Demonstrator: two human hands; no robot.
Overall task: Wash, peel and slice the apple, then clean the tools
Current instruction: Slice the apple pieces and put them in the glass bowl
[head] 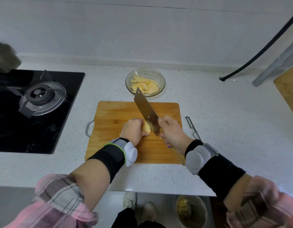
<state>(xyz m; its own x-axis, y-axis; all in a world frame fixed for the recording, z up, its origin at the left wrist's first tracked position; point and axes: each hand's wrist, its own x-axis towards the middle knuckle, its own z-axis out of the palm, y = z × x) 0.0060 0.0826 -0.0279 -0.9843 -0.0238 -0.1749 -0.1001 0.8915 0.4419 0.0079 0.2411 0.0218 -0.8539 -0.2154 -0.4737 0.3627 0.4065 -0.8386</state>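
Speckled white countertop (208, 129), wooden cutting board (116, 116) at frame centre. On it, peeled apple piece (146, 128) gripped under left hand (133, 131); right hand (171, 130) clamped round cleaver (146, 111), blade against the apple. Glass bowl (161, 78) of slices (145, 84) just above; peeler (192, 127) right of board.

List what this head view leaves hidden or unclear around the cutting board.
- Apple piece: mostly covered by the left hand.
- Knife handle: wrapped by the right hand.
- Peeler: lower end behind the right wrist.
- Bin contents: blurred, cut off by the counter edge.
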